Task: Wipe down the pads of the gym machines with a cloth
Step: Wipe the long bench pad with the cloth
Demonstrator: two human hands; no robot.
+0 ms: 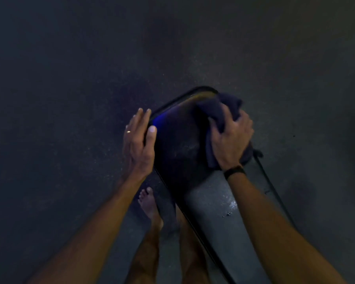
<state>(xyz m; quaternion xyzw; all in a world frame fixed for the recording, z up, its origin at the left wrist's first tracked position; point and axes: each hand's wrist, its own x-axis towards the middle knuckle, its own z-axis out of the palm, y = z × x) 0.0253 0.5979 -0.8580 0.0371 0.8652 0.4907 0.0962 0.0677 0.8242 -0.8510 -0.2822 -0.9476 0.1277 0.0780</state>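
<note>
One dark pad point(178, 144) sits between two hands: the right hand point(232, 140) clutches one bunched cloth point(217, 111) against its far right corner, the left hand point(138, 140) (ring on one finger) lies flat-fingered along its left edge, one bare foot point(150, 206) below

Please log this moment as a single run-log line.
left hand: steadies pad edge | right hand: grips cloth on pad | stage: wiping
</note>
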